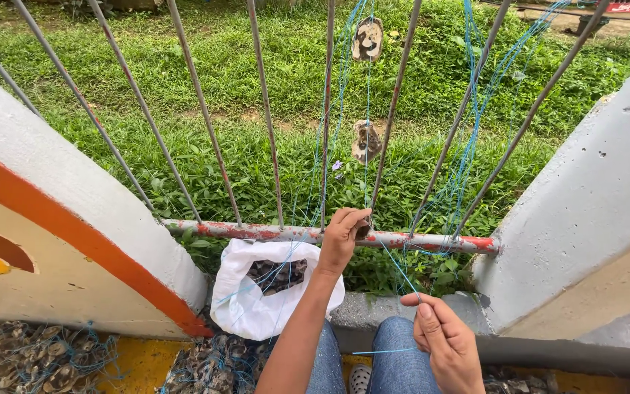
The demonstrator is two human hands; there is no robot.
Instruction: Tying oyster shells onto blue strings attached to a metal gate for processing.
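Note:
My left hand [342, 237] reaches up to the rusty lower rail [257, 232] of a metal fence and pinches a small dark shell together with a thin blue string [397, 268]. That string runs taut down to my right hand [442, 339], which pinches it above my knee. Two flat shells [367, 39] hang higher up on the blue string, the lower shell [366, 141] between the fence bars.
A white plastic bag [249, 299] holding dark shells sits below the rail. More shells strung on blue line [30, 357] lie on the ground at left. White concrete posts [592, 204] flank the fence, with grass [257, 146] behind.

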